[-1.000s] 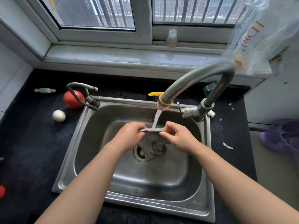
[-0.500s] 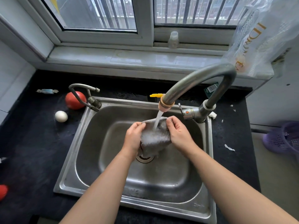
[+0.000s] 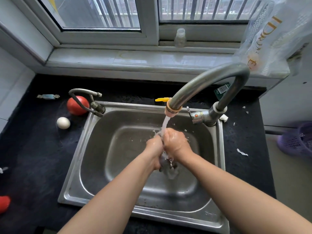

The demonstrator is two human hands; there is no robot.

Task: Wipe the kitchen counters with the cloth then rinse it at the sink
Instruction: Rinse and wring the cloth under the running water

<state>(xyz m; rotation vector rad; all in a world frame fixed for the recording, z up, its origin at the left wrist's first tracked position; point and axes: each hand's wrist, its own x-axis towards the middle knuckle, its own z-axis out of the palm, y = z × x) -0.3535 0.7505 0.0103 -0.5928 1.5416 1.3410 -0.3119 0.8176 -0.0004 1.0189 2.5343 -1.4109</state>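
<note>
Over the steel sink [image 3: 94, 149], my left hand [image 3: 154, 147] and my right hand [image 3: 175, 142] press together around the grey cloth [image 3: 164, 162]. Only a wet, bunched end of the cloth shows below my palms; the rest is hidden in my fists. Water runs from the tall grey tap [image 3: 202, 81] onto my hands and drips off the cloth into the basin. The dark counter [image 3: 33, 149] surrounds the sink.
A red tomato [image 3: 78, 105], a white egg [image 3: 63, 122] and a small second tap [image 3: 86, 100] sit left of the sink. Another red item [image 3: 4, 203] lies at the left edge. Paper scraps [image 3: 242, 152] dot the right counter. A purple basket [image 3: 298, 141] stands far right.
The cloth was held spread open under the stream. Now both hands have closed together and squeeze it into a bunch, slightly lower in the basin.
</note>
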